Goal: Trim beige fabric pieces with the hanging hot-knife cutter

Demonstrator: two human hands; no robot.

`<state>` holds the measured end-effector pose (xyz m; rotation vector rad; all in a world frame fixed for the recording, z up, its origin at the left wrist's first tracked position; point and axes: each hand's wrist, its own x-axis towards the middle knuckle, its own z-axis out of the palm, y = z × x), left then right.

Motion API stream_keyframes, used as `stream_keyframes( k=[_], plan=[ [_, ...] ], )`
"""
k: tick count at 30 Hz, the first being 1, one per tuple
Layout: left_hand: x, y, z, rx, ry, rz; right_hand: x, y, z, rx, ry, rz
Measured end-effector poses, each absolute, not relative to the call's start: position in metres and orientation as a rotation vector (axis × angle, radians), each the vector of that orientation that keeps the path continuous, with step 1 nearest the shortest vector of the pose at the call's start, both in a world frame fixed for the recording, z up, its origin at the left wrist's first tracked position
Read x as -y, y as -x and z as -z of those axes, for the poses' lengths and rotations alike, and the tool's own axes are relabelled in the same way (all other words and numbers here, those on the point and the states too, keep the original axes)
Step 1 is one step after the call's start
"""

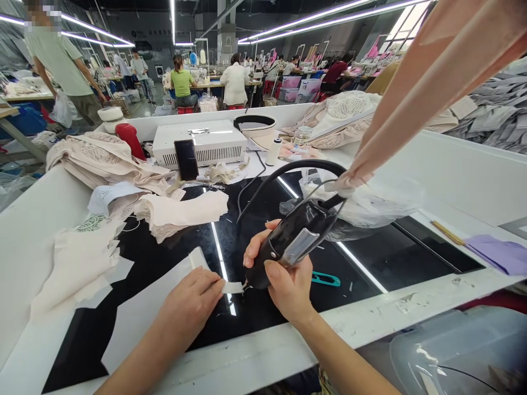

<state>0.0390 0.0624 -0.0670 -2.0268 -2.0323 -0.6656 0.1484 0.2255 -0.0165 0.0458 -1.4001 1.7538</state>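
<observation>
My right hand [288, 280] is wrapped round a black corded hand cutter [288, 241], tilted with its nose down and to the left. Its small metal tip meets the end of a narrow white fabric strip [233, 287] just above the black tabletop [263, 323]. The fingers of my left hand [191, 302] pinch that strip, pressed together on its left part. Beneath the left hand lies a larger white sheet [140, 318]. A pinkish cloth sling [407, 104] is tied near the cutter's upper end, where a thick black cable [288, 164] arches out.
Stacked cream fabric pieces [181, 211] lie left. Behind stand a white vented box [197, 142], a phone [186, 159], a thread cone [273, 152] and a visor [255, 129]. A teal thread snipper [326, 279] and clear plastic bag [370, 200] lie right. Several people work beyond.
</observation>
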Motion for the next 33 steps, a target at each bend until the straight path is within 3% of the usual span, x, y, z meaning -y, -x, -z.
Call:
stream_keyframes(
  k=[33],
  plan=[
    [-0.062,-0.039,0.068,2.203,2.047,0.796,-0.212,-0.118,0.014,1.423,0.069,-1.758]
  ],
)
